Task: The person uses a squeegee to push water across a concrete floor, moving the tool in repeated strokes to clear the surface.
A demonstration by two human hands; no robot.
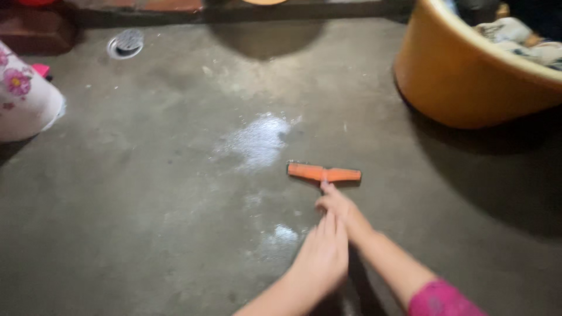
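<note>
Fingers touch orange brush on wet concrete floor.

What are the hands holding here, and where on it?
Both the right hand and the left hand close along the handle of an orange floor squeegee, just behind its head; the handle itself is hidden.

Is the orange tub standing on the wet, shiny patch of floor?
No. The orange tub stands at the upper right, apart from the wet patch, which lies mid-floor just beyond the orange brush head.
</note>
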